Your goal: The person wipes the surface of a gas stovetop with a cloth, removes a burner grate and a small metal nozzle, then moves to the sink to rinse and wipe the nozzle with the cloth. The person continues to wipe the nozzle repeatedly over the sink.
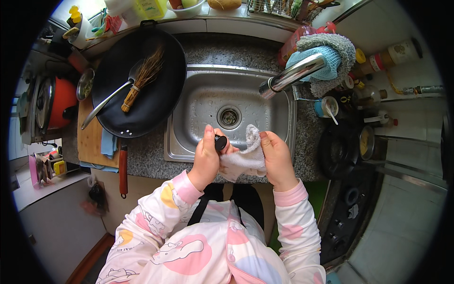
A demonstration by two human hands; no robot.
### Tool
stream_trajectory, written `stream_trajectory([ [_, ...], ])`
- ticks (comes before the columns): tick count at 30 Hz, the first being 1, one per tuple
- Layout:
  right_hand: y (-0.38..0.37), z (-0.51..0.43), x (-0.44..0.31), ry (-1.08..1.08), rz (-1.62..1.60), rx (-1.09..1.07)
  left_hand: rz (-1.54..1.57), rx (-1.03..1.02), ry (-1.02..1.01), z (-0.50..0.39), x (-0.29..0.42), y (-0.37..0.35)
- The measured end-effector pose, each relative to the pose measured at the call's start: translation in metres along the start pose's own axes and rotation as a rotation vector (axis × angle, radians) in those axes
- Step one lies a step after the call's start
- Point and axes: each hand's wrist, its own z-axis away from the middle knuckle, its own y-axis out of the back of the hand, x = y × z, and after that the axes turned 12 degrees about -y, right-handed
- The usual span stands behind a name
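A damp-looking white terry cloth (244,161) with brownish stains stretches between my two hands at the front edge of the sink. My left hand (206,158) grips its left end, thumb raised. At those same fingers sits a small black round-ended object (220,142); what it is, I cannot tell. My right hand (278,159) pinches the cloth's right side between thumb and fingers, and one corner curls up beside the thumb. Behind them lies the stainless steel sink (198,92), wet with drops, its drain strainer (229,117) holding bits of scraps.
A large black wok (110,71) overlaps the sink's left side, with a metal ladle (106,103) and a straw brush (143,80) inside. Beneath it is a wooden cutting board (85,142). The chrome faucet (294,74), draped with cloths, reaches over the sink's right.
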Motion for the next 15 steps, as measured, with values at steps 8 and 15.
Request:
stream_trajectory([
  [8, -0.030, 0.026, -0.004, 0.023, -0.200, -0.194, -0.064, 0.202, 0.101, 0.005, -0.005, -0.030],
  [15, -0.020, 0.037, -0.015, 0.446, 0.894, 0.132, -0.078, 0.113, 0.011, -0.006, 0.004, -0.013],
])
